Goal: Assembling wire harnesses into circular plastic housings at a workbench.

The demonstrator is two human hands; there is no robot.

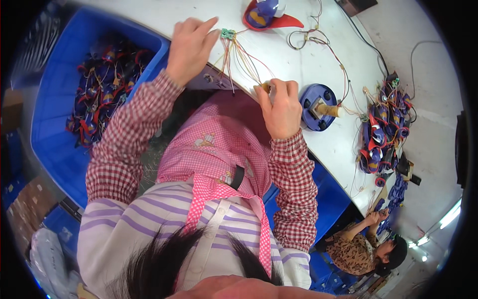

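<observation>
A small green circuit board [228,34] lies near the table's front edge, with thin coloured wires [244,56] fanning out from it. My left hand [191,47] is beside the board. Its fingers are stretched and apart, and the thumb tip is close to the board's left edge; I cannot tell if it touches. With thumb and fingers closed, my right hand [283,107] pinches a small yellowish part [266,87] at the wires' lower end. Right of that hand sits a round purple base [318,107] with a tan cylindrical piece on it. A purple and red toy shell [266,15] lies beyond the board.
A blue bin [50,99] at left holds many wired purple and red toy parts. More such parts [386,127] are heaped on the white table [338,149] at right. Loose cables [343,65] cross the tabletop. Another person [356,249] works at the lower right.
</observation>
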